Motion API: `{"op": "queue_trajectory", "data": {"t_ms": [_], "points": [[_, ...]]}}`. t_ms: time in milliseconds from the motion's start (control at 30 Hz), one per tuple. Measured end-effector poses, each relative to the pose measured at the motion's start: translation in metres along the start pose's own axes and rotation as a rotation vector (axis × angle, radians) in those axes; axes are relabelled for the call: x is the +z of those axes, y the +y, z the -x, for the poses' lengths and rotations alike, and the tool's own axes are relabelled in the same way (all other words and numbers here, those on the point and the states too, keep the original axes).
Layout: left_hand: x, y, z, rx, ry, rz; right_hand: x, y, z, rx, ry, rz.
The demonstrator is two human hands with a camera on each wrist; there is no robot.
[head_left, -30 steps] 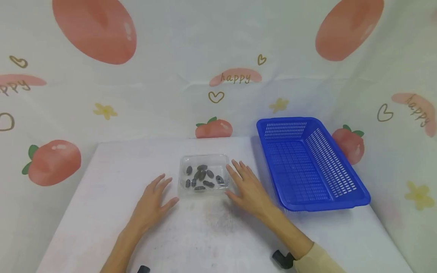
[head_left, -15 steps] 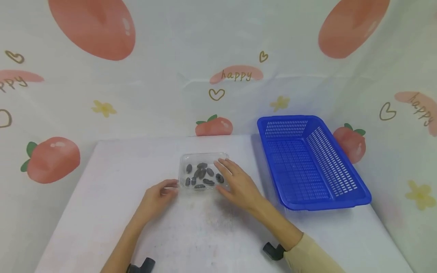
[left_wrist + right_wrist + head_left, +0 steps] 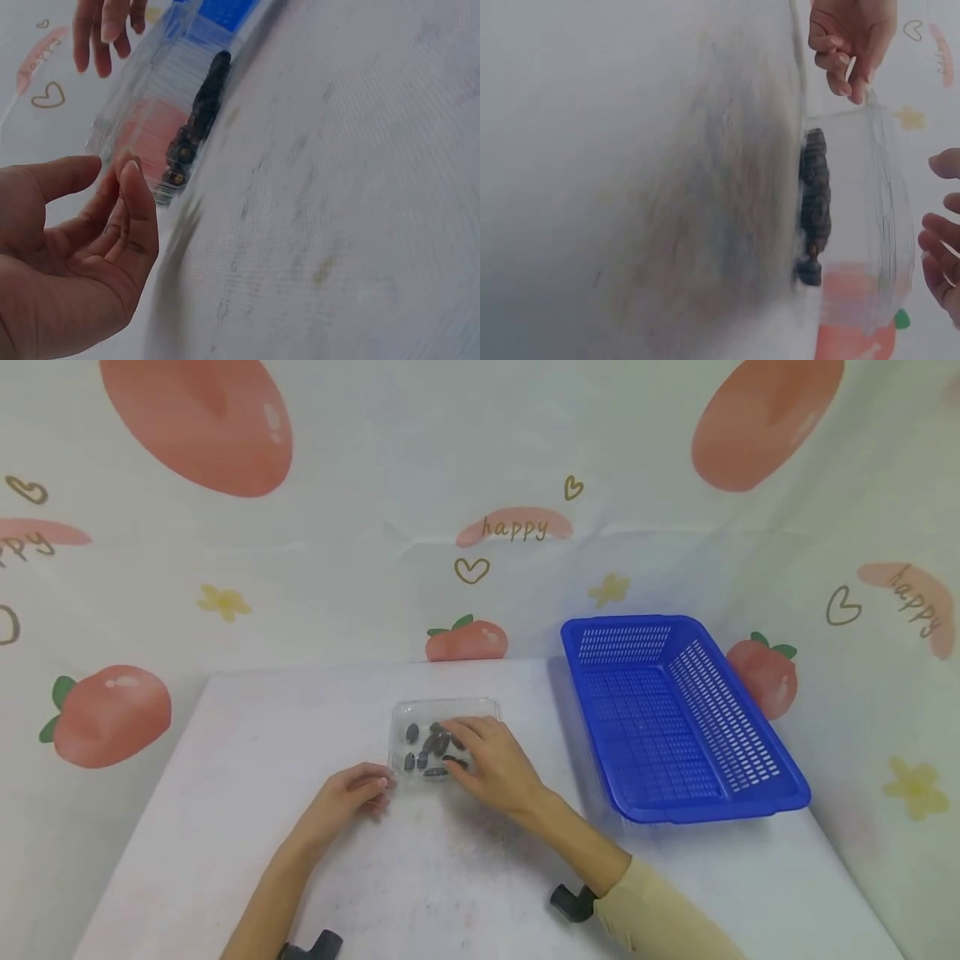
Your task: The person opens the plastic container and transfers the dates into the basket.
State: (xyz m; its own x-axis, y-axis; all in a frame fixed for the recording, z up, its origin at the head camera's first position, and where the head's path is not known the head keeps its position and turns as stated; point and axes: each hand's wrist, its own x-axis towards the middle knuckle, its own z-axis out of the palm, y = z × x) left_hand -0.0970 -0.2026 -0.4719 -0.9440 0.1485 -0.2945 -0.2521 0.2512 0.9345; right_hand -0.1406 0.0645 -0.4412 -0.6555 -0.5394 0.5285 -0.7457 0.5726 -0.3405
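A clear plastic box [image 3: 405, 703] stands on the white table, with several dark, ribbed oval pieces [image 3: 441, 744] lying on its bottom; they look like dates or nuts. At the box's near left corner, my left hand [image 3: 341, 797] pinches the rim between thumb and fingertips. Over the box's right half hovers my right hand [image 3: 495, 764], fingers spread and bent loosely, nothing held. From above it covers some of the pieces. In the right wrist view its fingertips [image 3: 941, 225] show above the rim, apart from the dark pieces [image 3: 815, 199].
A blue slotted plastic basket [image 3: 652, 727] stands to the right of the box. Behind the table hangs a white cloth [image 3: 337, 593] printed with fruit and hearts. Black wrist mounts [image 3: 573, 903] sit on both forearms.
My right hand has moved left from beside the box to over it. My left hand has come in to the box's corner, its fingers closing at the rim. The box and basket stay put.
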Motion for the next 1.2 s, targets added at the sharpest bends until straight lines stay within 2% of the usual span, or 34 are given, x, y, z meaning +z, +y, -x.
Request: {"op": "queue_trajectory", "data": {"t_ms": [233,567,800,1200], "points": [[-0.001,0.002,-0.001,-0.034,-0.006,0.062,0.016,-0.01,-0.014,-0.016,-0.003,-0.064],[0.003,-0.002,-0.002,-0.053,-0.016,0.142,0.029,-0.019,-0.021,0.026,-0.061,-0.143],[0.007,0.0,-0.005,-0.057,-0.022,0.143,0.035,-0.018,-0.022,0.059,-0.078,-0.139],[0.01,-0.003,-0.006,-0.073,0.018,0.19,0.041,-0.023,-0.023,0.015,-0.069,-0.099]]}}
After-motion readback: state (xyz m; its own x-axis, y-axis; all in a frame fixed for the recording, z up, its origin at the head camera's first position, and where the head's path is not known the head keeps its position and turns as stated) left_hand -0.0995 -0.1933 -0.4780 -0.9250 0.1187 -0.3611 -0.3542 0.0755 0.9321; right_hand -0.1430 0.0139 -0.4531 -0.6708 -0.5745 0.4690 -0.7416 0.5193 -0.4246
